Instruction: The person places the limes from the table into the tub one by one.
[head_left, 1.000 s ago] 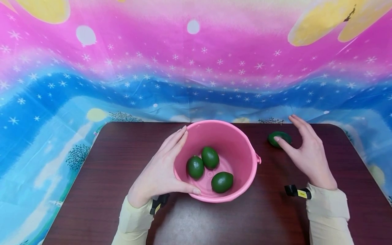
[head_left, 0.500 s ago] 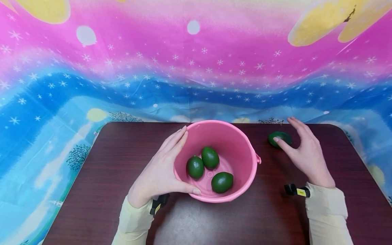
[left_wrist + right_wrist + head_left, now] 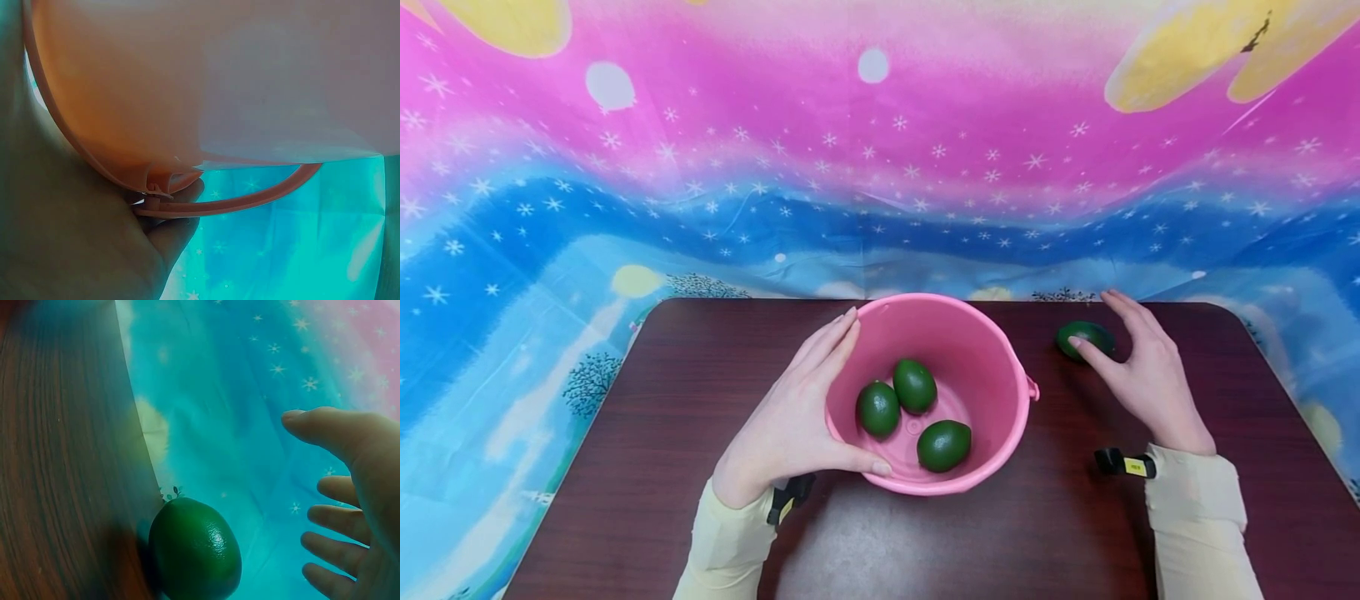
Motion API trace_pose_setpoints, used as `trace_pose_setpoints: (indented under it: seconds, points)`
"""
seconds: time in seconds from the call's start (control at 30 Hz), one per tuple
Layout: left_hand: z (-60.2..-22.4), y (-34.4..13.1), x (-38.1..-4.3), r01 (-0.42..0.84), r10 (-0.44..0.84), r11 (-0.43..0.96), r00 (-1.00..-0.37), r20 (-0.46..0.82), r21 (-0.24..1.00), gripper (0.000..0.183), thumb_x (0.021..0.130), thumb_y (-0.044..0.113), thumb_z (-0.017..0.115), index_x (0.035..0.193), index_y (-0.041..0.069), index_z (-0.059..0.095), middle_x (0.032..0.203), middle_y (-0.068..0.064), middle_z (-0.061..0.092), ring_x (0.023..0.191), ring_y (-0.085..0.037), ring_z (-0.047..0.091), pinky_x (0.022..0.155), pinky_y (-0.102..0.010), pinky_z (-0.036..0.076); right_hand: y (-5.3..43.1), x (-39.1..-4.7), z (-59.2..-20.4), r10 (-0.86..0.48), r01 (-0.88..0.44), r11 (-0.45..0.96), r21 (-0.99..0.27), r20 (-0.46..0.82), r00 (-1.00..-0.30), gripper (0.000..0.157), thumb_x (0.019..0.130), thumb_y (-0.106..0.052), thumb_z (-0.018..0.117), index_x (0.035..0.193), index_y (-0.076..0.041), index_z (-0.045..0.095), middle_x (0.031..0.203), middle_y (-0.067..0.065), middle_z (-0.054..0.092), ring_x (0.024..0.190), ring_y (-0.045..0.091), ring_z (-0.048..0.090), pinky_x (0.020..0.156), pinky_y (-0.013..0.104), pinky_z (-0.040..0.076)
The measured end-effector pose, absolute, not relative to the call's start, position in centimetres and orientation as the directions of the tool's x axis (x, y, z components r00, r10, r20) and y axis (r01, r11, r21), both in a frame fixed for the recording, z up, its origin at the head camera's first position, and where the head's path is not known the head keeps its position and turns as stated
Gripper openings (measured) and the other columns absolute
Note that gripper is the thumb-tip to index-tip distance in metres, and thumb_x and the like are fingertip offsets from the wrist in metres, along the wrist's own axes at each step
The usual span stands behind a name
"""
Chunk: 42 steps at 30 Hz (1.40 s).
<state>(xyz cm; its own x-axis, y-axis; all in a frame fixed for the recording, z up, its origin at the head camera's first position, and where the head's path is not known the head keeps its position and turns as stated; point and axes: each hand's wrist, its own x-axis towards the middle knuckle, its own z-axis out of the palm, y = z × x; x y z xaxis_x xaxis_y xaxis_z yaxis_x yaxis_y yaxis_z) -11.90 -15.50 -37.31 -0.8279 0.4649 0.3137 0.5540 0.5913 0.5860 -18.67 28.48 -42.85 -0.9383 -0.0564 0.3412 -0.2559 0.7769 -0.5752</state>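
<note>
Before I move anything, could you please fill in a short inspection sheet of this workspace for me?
Surface: dark wood-grain table, with a pale glare near the front.
Job's things: pink bucket with three green fruits inside; a fourth green fruit on the table, right of the bucket.
Clutter: nothing seen.
Left hand: grips the bucket's rim, thumb at the near side.
Right hand: beside the fourth fruit, fingers spread, apart from it in the right wrist view.
Cables: nothing seen.
Surroundings: pink and blue patterned backdrop behind the table.
</note>
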Motion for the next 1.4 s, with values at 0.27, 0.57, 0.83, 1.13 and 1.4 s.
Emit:
trace_pose_setpoints:
  seconds: [0.27, 0.57, 0.83, 1.13, 1.4]
  points:
    - [-37.3, -15.5, -12.0, 0.549, 0.463, 0.590, -0.831, 0.310, 0.592, 0.138, 0.056, 0.064, 0.093, 0.164, 0.020, 0.021, 0.168, 0.008, 0.015, 0.151, -0.014, 0.012, 0.109, -0.051, 0.040, 28.6, -18.9, -43.3, -0.055, -0.248, 0.780, -0.575, 0.332, -0.942, 0.076, 0.093, -0.032, 0.078, 0.157, -0.014, 0.041, 0.159, 0.016, 0.037, 0.144, 0.042, 0.034, 0.110, 0.068, 0.027]
    - [-37.4, -15.5, -11.9, 0.545, 0.462, 0.596, -0.834, 0.304, 0.590, 0.136, 0.058, 0.070, 0.089, 0.164, 0.021, 0.020, 0.168, 0.009, 0.015, 0.151, -0.014, 0.012, 0.109, -0.051, 0.040, 29.0, -19.2, -44.1, -0.058, -0.244, 0.786, -0.568, 0.325, -0.944, 0.075, 0.093, -0.031, 0.077, 0.157, -0.013, 0.042, 0.158, 0.018, 0.038, 0.143, 0.042, 0.034, 0.109, 0.068, 0.028]
    - [-37.4, -15.5, -11.9, 0.554, 0.466, 0.591, -0.828, 0.312, 0.587, 0.136, 0.059, 0.074, 0.086, 0.164, 0.020, 0.020, 0.168, 0.008, 0.015, 0.151, -0.015, 0.013, 0.109, -0.050, 0.040, 28.9, -19.2, -44.4, -0.071, -0.239, 0.793, -0.560, 0.305, -0.950, 0.075, 0.093, -0.033, 0.077, 0.157, -0.012, 0.042, 0.158, 0.019, 0.038, 0.141, 0.044, 0.035, 0.106, 0.069, 0.032]
    - [-37.4, -15.5, -11.9, 0.556, 0.467, 0.588, -0.827, 0.315, 0.587, 0.137, 0.057, 0.068, 0.091, 0.164, 0.019, 0.021, 0.168, 0.007, 0.015, 0.152, -0.015, 0.012, 0.109, -0.051, 0.039, 29.1, -19.3, -44.7, -0.092, -0.241, 0.798, -0.552, 0.283, -0.955, 0.076, 0.095, -0.034, 0.075, 0.158, -0.010, 0.040, 0.158, 0.021, 0.037, 0.142, 0.046, 0.034, 0.109, 0.069, 0.028]
    - [-37.4, -15.5, -11.9, 0.551, 0.465, 0.585, -0.829, 0.312, 0.595, 0.138, 0.056, 0.063, 0.094, 0.164, 0.019, 0.021, 0.168, 0.008, 0.016, 0.151, -0.014, 0.012, 0.110, -0.051, 0.039, 29.1, -19.4, -44.8, -0.099, -0.211, 0.806, -0.552, 0.227, -0.969, 0.078, 0.096, -0.037, 0.073, 0.160, -0.013, 0.035, 0.160, 0.022, 0.034, 0.141, 0.049, 0.033, 0.107, 0.071, 0.028]
